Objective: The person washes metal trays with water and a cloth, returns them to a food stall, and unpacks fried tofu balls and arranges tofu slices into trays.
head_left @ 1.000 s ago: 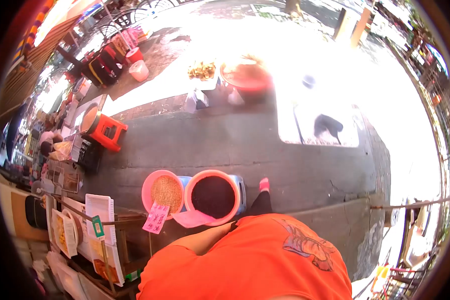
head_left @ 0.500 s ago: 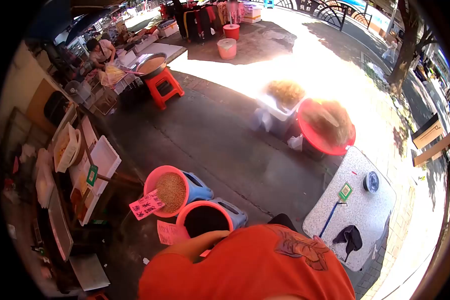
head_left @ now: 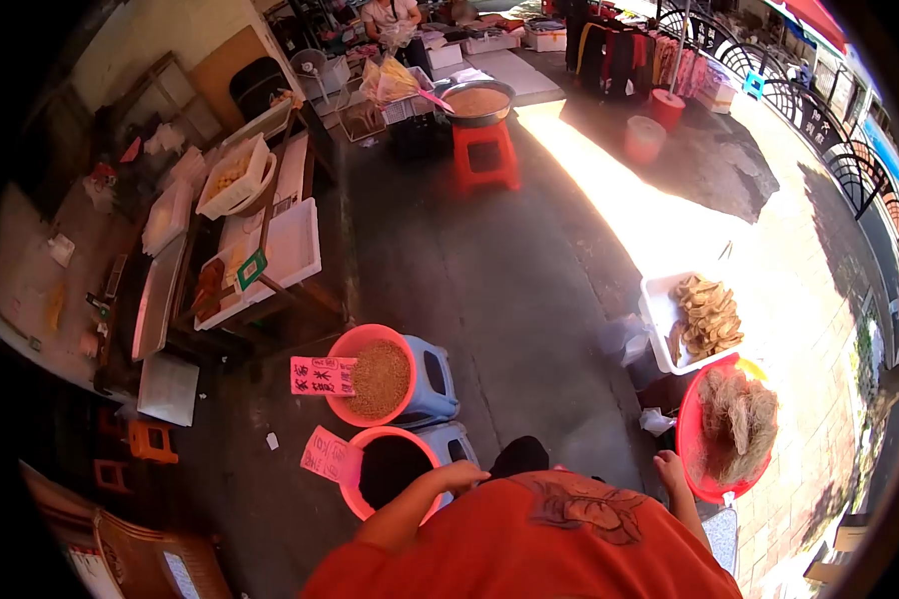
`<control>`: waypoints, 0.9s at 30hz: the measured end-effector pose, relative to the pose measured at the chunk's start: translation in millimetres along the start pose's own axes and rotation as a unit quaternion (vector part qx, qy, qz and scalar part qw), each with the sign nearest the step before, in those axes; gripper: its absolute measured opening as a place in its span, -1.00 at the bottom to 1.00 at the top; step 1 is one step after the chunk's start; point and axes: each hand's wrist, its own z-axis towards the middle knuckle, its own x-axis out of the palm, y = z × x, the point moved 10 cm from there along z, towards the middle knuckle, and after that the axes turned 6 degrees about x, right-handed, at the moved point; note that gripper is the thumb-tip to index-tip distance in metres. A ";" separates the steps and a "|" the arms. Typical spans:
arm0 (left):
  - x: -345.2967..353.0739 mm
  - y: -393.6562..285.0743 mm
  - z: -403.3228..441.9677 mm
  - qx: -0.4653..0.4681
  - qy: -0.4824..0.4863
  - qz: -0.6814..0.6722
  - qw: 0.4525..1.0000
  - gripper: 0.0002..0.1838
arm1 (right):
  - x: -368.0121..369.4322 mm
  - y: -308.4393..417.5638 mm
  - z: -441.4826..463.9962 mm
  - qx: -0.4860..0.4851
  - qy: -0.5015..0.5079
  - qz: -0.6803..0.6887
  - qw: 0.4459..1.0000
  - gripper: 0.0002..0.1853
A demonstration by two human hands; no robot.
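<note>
Left hand (head_left: 458,476) held beside dark-filled pink bucket (head_left: 394,432), right hand (head_left: 668,466) held near red basin (head_left: 688,448), fingers' state cannot be told.

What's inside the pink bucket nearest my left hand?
The pink bucket holds something black, too dark to identify. A pink sign and your left forearm cover parts of the bucket; anything beneath the surface is hidden.

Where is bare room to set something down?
Grey pavement looks free between the round pink grain tub, the white rectangular tray and the red plastic stool. Crowded: around the left hand, near the black-filled round pink tub; on the wooden rack.
</note>
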 end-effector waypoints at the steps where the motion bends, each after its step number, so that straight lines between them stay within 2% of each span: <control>1: -20.6 -38.7 -15.2 0.061 -0.087 -0.220 0.970 -0.57 | -3.4 22.5 39.4 -0.015 0.011 -0.002 1.000 -0.60; 2: -43.2 -66.4 -33.5 0.123 -0.171 -0.426 0.880 -0.60 | -2.8 49.8 76.2 -0.038 0.015 0.037 0.998 -0.65; 5: -99.2 -54.0 -11.4 0.201 -0.311 -0.592 0.716 -0.64 | 6.1 167.9 145.2 -0.124 0.058 0.014 0.990 -0.61; 7: -126.6 -23.9 20.3 0.111 -0.407 -0.392 0.817 -0.60 | 37.4 215.5 194.0 -0.132 0.097 0.038 0.986 -0.64; 8: -141.7 -18.0 31.6 0.072 -0.412 -0.301 0.857 -0.58 | 58.0 233.0 214.9 -0.131 0.124 0.058 0.982 -0.64; 10: -172.8 -34.8 60.7 0.063 -0.339 -0.162 0.925 -0.55 | 97.4 259.1 245.5 -0.164 0.159 0.066 0.971 -0.60; 11: -192.3 -47.6 71.4 0.077 -0.310 -0.132 0.938 -0.53 | 105.2 275.3 244.4 -0.147 0.177 0.017 0.973 -0.60; 12: -215.8 -63.5 75.4 0.088 -0.289 -0.095 0.948 -0.52 | 110.9 295.4 239.4 -0.133 0.197 -0.034 0.971 -0.59; 14: -273.9 -105.4 70.1 0.107 -0.290 -0.030 0.951 -0.48 | 141.7 285.0 271.6 -0.141 0.238 -0.109 0.955 -0.60; 17: -381.5 -186.2 37.6 0.090 -0.387 0.144 0.906 -0.45 | 232.5 170.5 394.1 -0.181 0.347 -0.159 0.906 -0.60; 19: -435.8 -254.0 9.6 0.113 -0.398 0.204 0.887 -0.45 | 214.4 177.1 415.3 -0.143 0.237 -0.285 0.918 -0.53; 20: -458.0 -267.5 17.6 0.156 -0.403 0.156 0.888 -0.45 | 167.6 224.0 395.6 -0.012 0.248 -0.264 0.932 -0.55; 22: -502.0 -289.9 32.2 0.228 -0.392 0.097 0.886 -0.46 | 174.7 217.3 447.2 0.008 0.300 -0.358 0.884 -0.58; 23: -517.2 -295.9 40.3 0.255 -0.375 0.086 0.887 -0.45 | 182.0 261.9 465.3 -0.159 0.222 -0.417 0.867 -0.57; 24: -534.6 -298.8 47.1 0.284 -0.359 0.073 0.886 -0.45 | 165.3 244.2 500.0 0.040 0.250 -0.392 0.885 -0.55; 26: -569.9 -273.8 78.3 0.266 -0.289 0.069 0.917 -0.41 | 150.5 324.7 535.6 0.070 0.245 -0.424 0.869 -0.56; 27: -592.8 -240.9 102.5 0.217 -0.283 0.019 0.934 -0.42 | 160.4 370.0 573.0 0.027 0.230 -0.411 0.882 -0.58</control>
